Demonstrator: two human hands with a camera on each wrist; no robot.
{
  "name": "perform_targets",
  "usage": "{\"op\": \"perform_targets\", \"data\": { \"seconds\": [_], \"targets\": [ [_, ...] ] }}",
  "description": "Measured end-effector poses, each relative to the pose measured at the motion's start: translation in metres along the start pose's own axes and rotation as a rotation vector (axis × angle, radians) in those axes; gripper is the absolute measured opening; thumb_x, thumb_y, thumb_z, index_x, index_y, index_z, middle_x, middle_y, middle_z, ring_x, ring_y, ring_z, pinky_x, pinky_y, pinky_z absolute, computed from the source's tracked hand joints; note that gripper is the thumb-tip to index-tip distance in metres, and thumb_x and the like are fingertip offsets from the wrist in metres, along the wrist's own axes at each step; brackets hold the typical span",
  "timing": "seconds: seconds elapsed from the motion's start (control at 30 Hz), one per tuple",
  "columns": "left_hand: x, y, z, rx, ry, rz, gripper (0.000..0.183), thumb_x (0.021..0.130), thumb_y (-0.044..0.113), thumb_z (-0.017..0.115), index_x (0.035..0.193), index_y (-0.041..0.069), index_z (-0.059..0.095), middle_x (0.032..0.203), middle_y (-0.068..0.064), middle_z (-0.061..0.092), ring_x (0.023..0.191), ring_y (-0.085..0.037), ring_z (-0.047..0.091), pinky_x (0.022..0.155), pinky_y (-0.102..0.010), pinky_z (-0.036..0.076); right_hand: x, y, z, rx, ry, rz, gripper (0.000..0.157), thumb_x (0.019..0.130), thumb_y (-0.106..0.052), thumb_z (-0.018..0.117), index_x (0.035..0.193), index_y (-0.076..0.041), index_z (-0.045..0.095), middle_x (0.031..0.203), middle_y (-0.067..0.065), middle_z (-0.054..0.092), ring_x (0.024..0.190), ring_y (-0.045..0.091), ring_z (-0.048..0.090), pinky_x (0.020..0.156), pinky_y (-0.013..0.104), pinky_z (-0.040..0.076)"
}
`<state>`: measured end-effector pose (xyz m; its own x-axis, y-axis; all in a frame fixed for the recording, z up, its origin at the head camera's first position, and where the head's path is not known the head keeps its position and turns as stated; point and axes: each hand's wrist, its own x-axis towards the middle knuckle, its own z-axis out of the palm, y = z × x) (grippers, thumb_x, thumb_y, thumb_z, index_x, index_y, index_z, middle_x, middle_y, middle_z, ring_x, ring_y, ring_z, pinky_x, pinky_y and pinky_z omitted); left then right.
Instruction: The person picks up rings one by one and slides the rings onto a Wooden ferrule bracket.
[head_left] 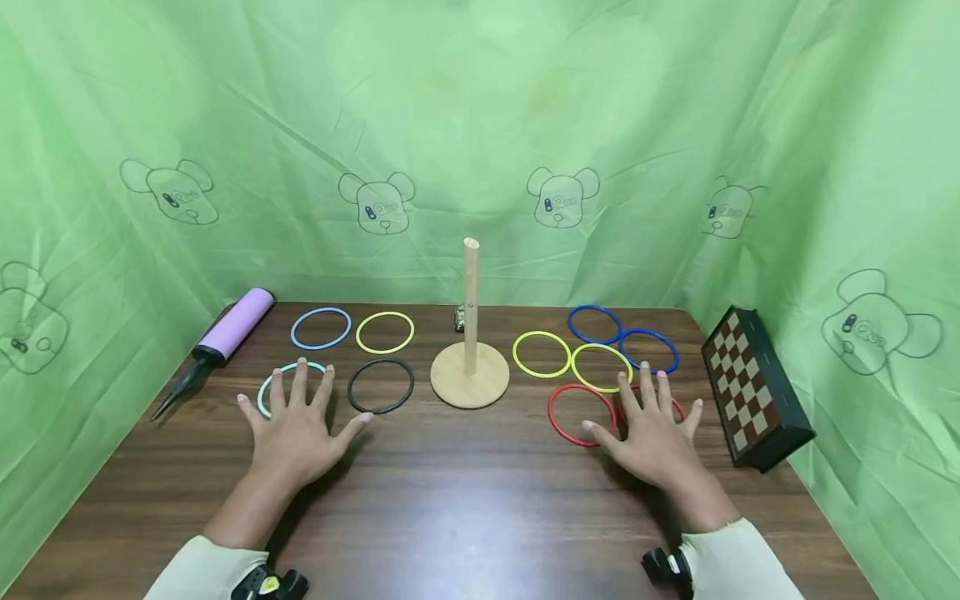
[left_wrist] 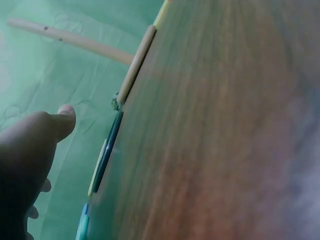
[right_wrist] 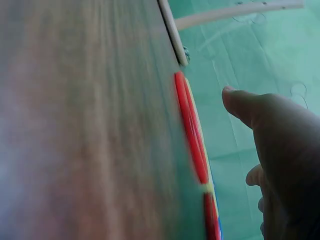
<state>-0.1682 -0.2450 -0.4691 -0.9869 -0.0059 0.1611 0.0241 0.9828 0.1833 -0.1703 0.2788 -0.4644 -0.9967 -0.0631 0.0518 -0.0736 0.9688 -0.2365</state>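
Creased cloth (head_left: 465, 100), grained tabletop (head_left: 465, 475), left hand (head_left: 296, 432) and right hand (head_left: 654, 437), fingers splayed, thin rings (head_left: 551, 408), round-based wooden peg (head_left: 470, 325)

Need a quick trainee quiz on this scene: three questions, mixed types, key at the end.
1. True or false: a ring is threaded on the wooden post.
2. Which ring lies closest to the thumb tip of the left hand: (a) black, (b) red, (c) dark blue?
3. How many yellow rings lie on the table?

Key:
1. False; the post stands bare.
2. a, the black ring.
3. Three: one left of the post, two right of it.
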Motion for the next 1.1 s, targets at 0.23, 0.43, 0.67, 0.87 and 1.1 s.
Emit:
{"op": "perform_targets", "data": {
  "seconds": [0.23, 0.43, 0.67, 0.87, 1.1],
  "targets": [
    [0.015, 0.009, 0.009, -0.033, -0.014, 0.044, 0.107, 0.097, 0.089, 0.045, 0.174, 0.017, 0.03, 0.18, -0.03, 0.016, 0.163, -0.065, 0.008, 0.115, -0.095, -0.007, 0.018, -0.017, 0.004, -0.005, 0.005, -0.048, 0.114, 0.096, -0.09, 0.047, 0.178, -0.018, 0.013, 0.185, 0.018, -0.008, 0.17, 0.049, -0.009, 0.116, 0.092, -0.015],
    [0.029, 0.019, 0.017, -0.018, -0.037, 0.063, 0.107, 0.096, 0.088, 0.049, 0.173, 0.016, 0.033, 0.18, -0.03, 0.018, 0.164, -0.064, 0.009, 0.116, -0.095, -0.005, 0.032, -0.032, 0.007, 0.006, -0.007, -0.062, 0.113, 0.095, -0.091, 0.047, 0.178, -0.021, 0.015, 0.185, 0.014, -0.011, 0.171, 0.047, -0.008, 0.118, 0.091, -0.015],
    [0.049, 0.022, 0.026, -0.001, -0.082, 0.084, 0.112, 0.093, 0.093, 0.046, 0.173, 0.016, 0.033, 0.181, -0.028, 0.017, 0.165, -0.062, 0.009, 0.117, -0.094, -0.005, 0.053, -0.06, 0.013, 0.033, -0.003, -0.103, 0.113, 0.095, -0.09, 0.048, 0.176, -0.017, 0.022, 0.186, 0.016, -0.003, 0.171, 0.047, -0.004, 0.121, 0.09, -0.009],
    [0.058, 0.017, 0.034, -0.021, -0.099, 0.134, 0.11, 0.091, 0.093, 0.052, 0.172, 0.019, 0.038, 0.179, -0.024, 0.027, 0.165, -0.061, 0.011, 0.117, -0.094, -0.002, 0.075, -0.087, 0.019, 0.086, -0.075, -0.137, 0.108, 0.097, -0.085, 0.052, 0.177, -0.02, 0.02, 0.186, 0.013, -0.004, 0.172, 0.043, -0.007, 0.122, 0.088, -0.011],
    [0.057, 0.015, 0.037, -0.036, -0.094, 0.167, 0.106, 0.088, 0.09, 0.061, 0.168, 0.022, 0.047, 0.17, -0.022, 0.043, 0.164, -0.061, 0.015, 0.118, -0.094, 0.0, 0.1, -0.102, 0.033, 0.117, -0.107, -0.235, 0.1, 0.097, -0.076, 0.062, 0.173, -0.019, 0.034, 0.184, 0.015, 0.018, 0.172, 0.045, 0.003, 0.12, 0.092, -0.004]
  ]
}}
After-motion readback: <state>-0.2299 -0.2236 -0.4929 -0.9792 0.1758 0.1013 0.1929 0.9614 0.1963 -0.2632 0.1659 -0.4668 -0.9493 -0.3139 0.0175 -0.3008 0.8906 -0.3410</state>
